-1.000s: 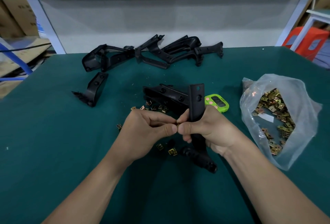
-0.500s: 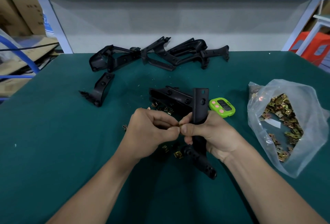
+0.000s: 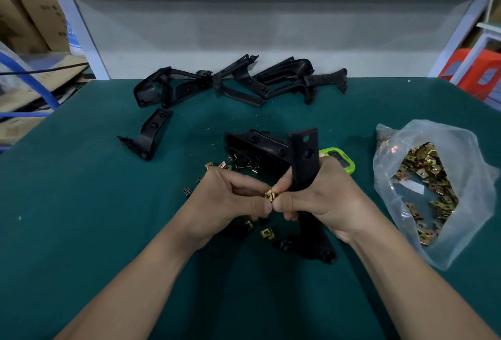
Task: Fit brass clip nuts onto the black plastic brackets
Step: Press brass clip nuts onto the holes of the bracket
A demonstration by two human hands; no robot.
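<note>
The right hand (image 3: 320, 201) grips a black plastic bracket (image 3: 305, 160) around its middle, fingers curled round it, and holds its flat arm upright above the green counter (image 3: 81, 231). 2 holes show in the arm's upper end. The knobby lower end sticks out below the hand, close to the counter surface.

Just left of that bracket, the left hand (image 3: 230, 204) pinches a brass clip nut (image 3: 270, 195) between thumb and forefinger. The right thumb and forefinger tips also touch the nut, so both hands meet on it. The nut sits beside the bracket's left edge; whether it touches the plastic cannot be told.

Behind and left of the held bracket, a second bracket (image 3: 257, 144) lies flat on the counter, with a scatter of loose clip nuts (image 3: 245, 164) in front of it. 1 stray clip nut (image 3: 267, 233) lies lower left of the held bracket, beneath the hands. Directly right of the held bracket, partly hidden by the right hand, is a lime-green timer (image 3: 344, 162). Further right, an open clear plastic bag (image 3: 433, 190) holds many more brass nuts. Well to the left of the held bracket, a lone bracket (image 3: 151, 133) stands on its edge. Beyond the held bracket, at the counter's far edge, a pile of brackets (image 3: 238, 82) lies tangled together.
</note>
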